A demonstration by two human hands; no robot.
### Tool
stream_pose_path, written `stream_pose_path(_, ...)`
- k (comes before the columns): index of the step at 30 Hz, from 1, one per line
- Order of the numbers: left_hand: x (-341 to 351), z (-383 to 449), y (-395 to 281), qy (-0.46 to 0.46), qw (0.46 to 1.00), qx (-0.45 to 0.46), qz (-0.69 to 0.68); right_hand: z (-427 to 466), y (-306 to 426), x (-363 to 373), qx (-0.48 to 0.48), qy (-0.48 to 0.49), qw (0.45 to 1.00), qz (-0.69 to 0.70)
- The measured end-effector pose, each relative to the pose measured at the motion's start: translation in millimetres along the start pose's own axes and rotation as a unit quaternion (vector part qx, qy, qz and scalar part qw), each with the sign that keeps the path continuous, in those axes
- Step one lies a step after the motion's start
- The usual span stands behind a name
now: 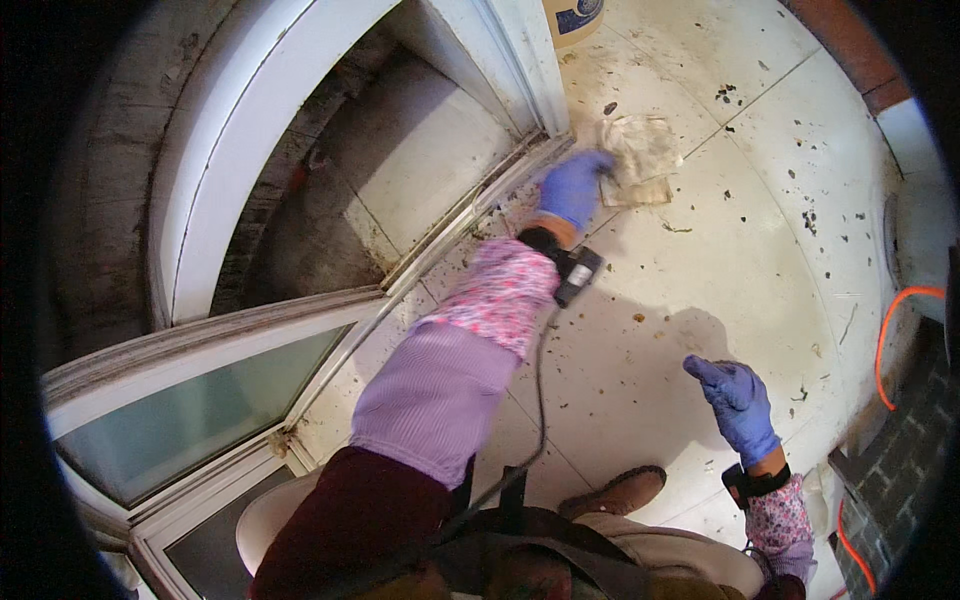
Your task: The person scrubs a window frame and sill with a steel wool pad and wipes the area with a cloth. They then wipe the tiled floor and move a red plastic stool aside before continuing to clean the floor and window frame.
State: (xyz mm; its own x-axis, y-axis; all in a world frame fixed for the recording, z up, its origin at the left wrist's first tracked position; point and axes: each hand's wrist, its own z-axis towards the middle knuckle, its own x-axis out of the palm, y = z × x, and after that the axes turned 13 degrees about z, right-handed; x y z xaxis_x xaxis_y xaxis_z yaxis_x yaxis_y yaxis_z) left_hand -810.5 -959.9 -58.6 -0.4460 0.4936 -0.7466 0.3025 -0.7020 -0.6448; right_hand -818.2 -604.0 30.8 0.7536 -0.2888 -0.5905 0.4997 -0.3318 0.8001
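My left hand (574, 187), in a blue glove, reaches down to the tiled floor beside the corner of the white door frame. Its blurred fingers meet the left edge of a crumpled, dirty whitish cloth (641, 150) lying on the tiles; whether they grip it I cannot tell. A dark device is strapped to that wrist, with a cable running back towards my body. My right hand (735, 409), also in a blue glove, hovers over the floor at the lower right, holding nothing, its thumb apart from the curled fingers.
Dark debris (810, 221) lies scattered over the tiles. A dirty sliding-door track (465, 217) runs along the left, by a framed glass panel (210, 412). A bucket (576, 21) stands at the top. An orange cable (881, 352) hangs at the right. My brown shoe (619, 491) is below.
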Motion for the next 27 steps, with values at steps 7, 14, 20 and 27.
stream_pose_path(7, -3, -100, -40, 0.213, 0.966, -0.022, -0.144, 99, -31, -45, -0.035, -0.149, 0.973, -0.170)
stream_pose_path(14, -77, -149, -10, 0.154, 0.939, -0.249, -0.183, 232, -51, -1, -0.089, -0.140, 0.936, -0.310)
stream_pose_path(20, -98, -164, -9, 0.140, 0.938, -0.279, -0.148, 269, -58, 23, 0.084, -0.025, 0.943, -0.322)
stream_pose_path(27, -123, -173, 24, 0.076, 0.937, -0.293, -0.177, 223, -64, -16, 0.025, -0.104, 0.891, 0.442)
